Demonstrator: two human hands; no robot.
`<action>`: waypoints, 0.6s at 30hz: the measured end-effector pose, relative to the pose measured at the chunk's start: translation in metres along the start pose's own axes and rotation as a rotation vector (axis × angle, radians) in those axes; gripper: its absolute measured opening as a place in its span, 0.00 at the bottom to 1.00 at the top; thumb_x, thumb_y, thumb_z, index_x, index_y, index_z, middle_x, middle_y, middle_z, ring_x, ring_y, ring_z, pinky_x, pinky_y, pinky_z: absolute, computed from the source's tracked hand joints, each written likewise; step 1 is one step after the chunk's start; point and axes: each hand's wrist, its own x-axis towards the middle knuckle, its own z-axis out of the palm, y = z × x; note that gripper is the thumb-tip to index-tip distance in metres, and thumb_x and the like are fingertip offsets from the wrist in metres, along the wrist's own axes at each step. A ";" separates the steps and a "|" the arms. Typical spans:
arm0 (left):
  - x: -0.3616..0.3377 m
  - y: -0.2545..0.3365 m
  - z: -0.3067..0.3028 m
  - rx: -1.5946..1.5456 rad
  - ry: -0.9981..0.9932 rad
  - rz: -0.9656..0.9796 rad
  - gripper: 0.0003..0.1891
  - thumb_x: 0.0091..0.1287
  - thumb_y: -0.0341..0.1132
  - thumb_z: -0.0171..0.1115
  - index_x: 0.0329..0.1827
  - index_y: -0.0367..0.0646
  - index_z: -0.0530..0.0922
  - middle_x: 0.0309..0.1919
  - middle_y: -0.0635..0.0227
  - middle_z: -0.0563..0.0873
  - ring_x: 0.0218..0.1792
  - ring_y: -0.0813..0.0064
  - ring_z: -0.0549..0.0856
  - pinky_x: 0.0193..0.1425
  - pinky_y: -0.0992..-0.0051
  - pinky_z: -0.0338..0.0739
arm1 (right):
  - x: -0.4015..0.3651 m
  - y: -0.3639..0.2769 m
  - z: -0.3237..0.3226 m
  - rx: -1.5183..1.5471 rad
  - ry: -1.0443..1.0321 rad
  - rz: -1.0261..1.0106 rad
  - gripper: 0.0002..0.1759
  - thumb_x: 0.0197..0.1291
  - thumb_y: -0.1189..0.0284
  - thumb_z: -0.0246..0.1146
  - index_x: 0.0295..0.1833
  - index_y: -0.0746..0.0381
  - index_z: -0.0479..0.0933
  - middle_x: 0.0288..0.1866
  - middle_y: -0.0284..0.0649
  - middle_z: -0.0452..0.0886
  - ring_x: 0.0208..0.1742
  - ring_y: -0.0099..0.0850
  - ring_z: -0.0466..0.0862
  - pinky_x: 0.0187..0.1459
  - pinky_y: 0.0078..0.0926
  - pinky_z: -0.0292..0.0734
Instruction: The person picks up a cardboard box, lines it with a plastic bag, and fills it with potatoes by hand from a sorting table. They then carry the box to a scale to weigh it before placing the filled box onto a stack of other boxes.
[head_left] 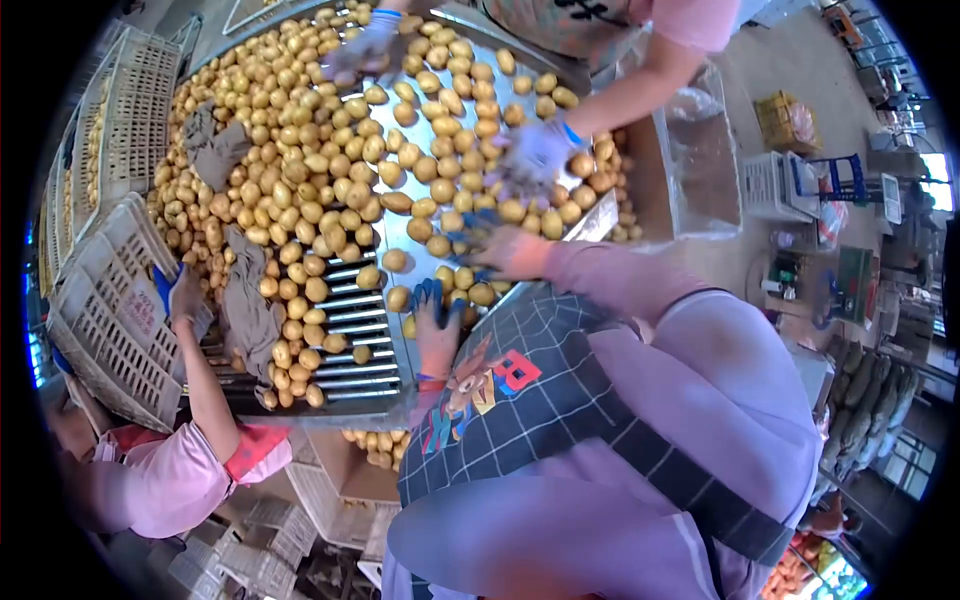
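Observation:
Yellow-brown potatoes (330, 180) cover a metal sorting table in front of me. My left hand (433, 330), in a blue-fingered glove, lies at the table's near edge, its fingers spread and pointing away from me, beside several potatoes. My right hand (505, 250), gloved the same way, reaches over the potatoes at the right side. Its fingers are apart and touch potatoes; no firm grip shows. Bare metal tabletop (398, 235) shows between the potatoes. My checked apron (500, 400) presses close to the near edge.
A co-worker's gloved hands (540, 155) work among the potatoes opposite. At left, another person's hand (180, 295) holds a tilted white crate (120, 310). Metal rollers (360, 340) and grey cloths (250, 300) lie left of me. A plastic-lined box (700, 150) stands right; potatoes fill a carton below.

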 end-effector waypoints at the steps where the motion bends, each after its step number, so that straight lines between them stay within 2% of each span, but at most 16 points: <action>1: -0.009 -0.005 -0.015 -0.417 -0.126 -0.014 0.23 0.66 0.41 0.64 0.62 0.39 0.78 0.62 0.49 0.78 0.67 0.50 0.73 0.72 0.60 0.64 | -0.024 0.009 0.004 0.048 -0.036 0.156 0.33 0.55 0.58 0.64 0.69 0.44 0.71 0.73 0.47 0.66 0.73 0.50 0.66 0.68 0.51 0.66; 2: -0.023 -0.013 -0.026 -0.332 0.024 0.051 0.19 0.66 0.33 0.63 0.61 0.39 0.79 0.63 0.52 0.78 0.68 0.52 0.72 0.73 0.60 0.62 | -0.037 0.013 -0.016 0.002 -0.032 0.180 0.33 0.56 0.58 0.63 0.70 0.44 0.69 0.72 0.47 0.68 0.70 0.47 0.70 0.61 0.48 0.73; 3: -0.024 -0.015 -0.041 -0.361 0.087 0.027 0.19 0.65 0.32 0.64 0.60 0.40 0.80 0.62 0.53 0.79 0.68 0.53 0.72 0.73 0.59 0.62 | -0.054 0.027 -0.009 0.036 -0.118 0.327 0.31 0.56 0.58 0.62 0.68 0.46 0.71 0.68 0.47 0.72 0.65 0.45 0.73 0.54 0.46 0.76; 4: -0.032 -0.050 -0.044 -0.178 0.164 0.013 0.21 0.65 0.35 0.65 0.60 0.37 0.79 0.62 0.51 0.78 0.68 0.52 0.72 0.74 0.58 0.61 | -0.057 0.028 -0.024 -0.010 -0.065 0.416 0.28 0.56 0.59 0.62 0.64 0.49 0.74 0.62 0.48 0.75 0.58 0.47 0.77 0.52 0.46 0.75; 5: -0.031 -0.072 -0.054 -0.117 0.230 -0.139 0.24 0.65 0.37 0.65 0.62 0.33 0.76 0.65 0.45 0.74 0.68 0.48 0.71 0.75 0.57 0.59 | -0.057 0.022 -0.031 -0.082 0.111 0.519 0.26 0.56 0.59 0.62 0.62 0.50 0.75 0.61 0.48 0.75 0.56 0.47 0.77 0.53 0.46 0.74; 6: -0.027 -0.082 -0.065 0.129 0.306 -0.216 0.27 0.65 0.38 0.64 0.63 0.29 0.74 0.67 0.40 0.69 0.66 0.45 0.71 0.74 0.57 0.59 | -0.055 0.019 -0.035 -0.162 0.286 0.616 0.25 0.56 0.58 0.62 0.61 0.51 0.76 0.59 0.49 0.76 0.55 0.47 0.78 0.54 0.45 0.74; 7: -0.031 -0.113 -0.061 -0.152 0.298 -0.388 0.28 0.64 0.37 0.65 0.65 0.31 0.73 0.68 0.39 0.68 0.66 0.45 0.71 0.73 0.57 0.60 | -0.051 0.008 -0.034 -0.241 0.260 0.716 0.25 0.57 0.57 0.61 0.60 0.53 0.77 0.59 0.50 0.75 0.55 0.48 0.77 0.56 0.46 0.72; 8: -0.033 -0.149 -0.040 -0.372 0.160 -0.482 0.28 0.63 0.36 0.65 0.66 0.33 0.73 0.67 0.38 0.68 0.65 0.44 0.71 0.71 0.57 0.62 | -0.052 0.000 -0.039 0.146 -0.060 0.693 0.23 0.59 0.56 0.60 0.58 0.53 0.78 0.58 0.51 0.77 0.61 0.49 0.75 0.60 0.47 0.70; 9: -0.035 -0.185 -0.019 -0.566 0.031 -0.603 0.29 0.62 0.35 0.66 0.67 0.36 0.73 0.67 0.37 0.67 0.65 0.44 0.71 0.70 0.56 0.64 | -0.050 -0.012 -0.025 0.138 -0.011 0.415 0.23 0.59 0.55 0.60 0.57 0.54 0.79 0.57 0.51 0.78 0.62 0.49 0.74 0.63 0.47 0.69; 10: -0.034 -0.148 -0.014 -0.359 -0.079 -0.324 0.31 0.58 0.33 0.69 0.67 0.40 0.73 0.67 0.37 0.67 0.66 0.43 0.71 0.69 0.57 0.66 | -0.060 -0.020 -0.012 0.132 0.042 0.134 0.23 0.59 0.54 0.60 0.55 0.54 0.80 0.56 0.50 0.79 0.63 0.50 0.74 0.65 0.47 0.68; 11: -0.032 -0.107 -0.011 -0.112 -0.122 -0.010 0.33 0.54 0.31 0.72 0.67 0.43 0.73 0.67 0.37 0.67 0.66 0.42 0.70 0.68 0.58 0.68 | -0.072 -0.018 0.001 0.218 -0.108 0.168 0.25 0.59 0.52 0.60 0.56 0.55 0.81 0.58 0.47 0.80 0.68 0.51 0.71 0.70 0.49 0.62; 12: -0.030 -0.065 -0.008 0.078 -0.092 0.276 0.36 0.50 0.29 0.75 0.67 0.46 0.74 0.67 0.37 0.67 0.67 0.42 0.69 0.67 0.59 0.69 | -0.081 -0.012 -0.004 0.219 -0.105 0.175 0.25 0.59 0.52 0.60 0.56 0.55 0.81 0.58 0.47 0.80 0.68 0.51 0.71 0.70 0.49 0.62; 14: -0.016 -0.062 0.019 -0.119 -0.179 0.324 0.33 0.56 0.27 0.70 0.68 0.43 0.72 0.71 0.44 0.65 0.72 0.48 0.66 0.72 0.59 0.65 | -0.092 0.013 -0.022 -0.012 -0.071 0.330 0.26 0.61 0.50 0.59 0.58 0.55 0.80 0.61 0.45 0.79 0.71 0.53 0.66 0.72 0.55 0.56; 15: -0.004 -0.026 0.003 -0.697 -0.281 -0.096 0.29 0.61 0.28 0.66 0.68 0.41 0.72 0.72 0.48 0.66 0.72 0.52 0.67 0.72 0.62 0.65 | -0.098 0.027 -0.018 0.039 -0.046 0.417 0.26 0.62 0.51 0.58 0.58 0.54 0.79 0.64 0.45 0.77 0.73 0.56 0.62 0.72 0.60 0.51; 17: 0.017 -0.007 -0.021 -1.350 -0.286 -0.590 0.23 0.71 0.34 0.57 0.69 0.40 0.71 0.71 0.55 0.69 0.69 0.59 0.71 0.68 0.59 0.69 | -0.084 0.026 -0.029 -0.031 -0.026 0.608 0.24 0.62 0.53 0.57 0.58 0.55 0.79 0.68 0.46 0.73 0.72 0.56 0.64 0.72 0.61 0.52; 18: 0.025 -0.021 -0.030 -1.433 -0.221 -0.642 0.22 0.76 0.38 0.51 0.70 0.41 0.70 0.69 0.58 0.71 0.67 0.63 0.73 0.65 0.54 0.72 | -0.073 0.017 -0.038 -0.058 -0.028 0.731 0.24 0.62 0.54 0.58 0.59 0.55 0.79 0.68 0.47 0.72 0.71 0.56 0.65 0.72 0.61 0.52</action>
